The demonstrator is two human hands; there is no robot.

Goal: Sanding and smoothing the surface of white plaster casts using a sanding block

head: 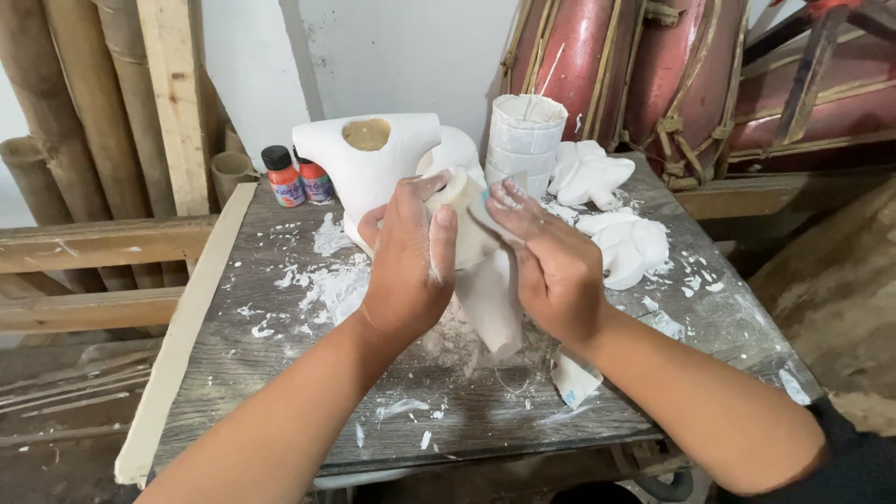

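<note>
The white carved piece (485,280) is held above the bench (280,373), gripped by the left hand (411,261); right-hand fingers (509,210) pinch a small pad against its top. Finished-looking white pieces (616,238) lie beyond the fingers; this one appears unfinished, dust (336,285) below.

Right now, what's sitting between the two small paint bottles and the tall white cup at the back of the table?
In the head view, a large white plaster figure with a tan hollow stands between the paint bottles and the white cup.

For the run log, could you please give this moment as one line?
left hand: grips white carving | right hand: rubs its top | table: white chips
</note>
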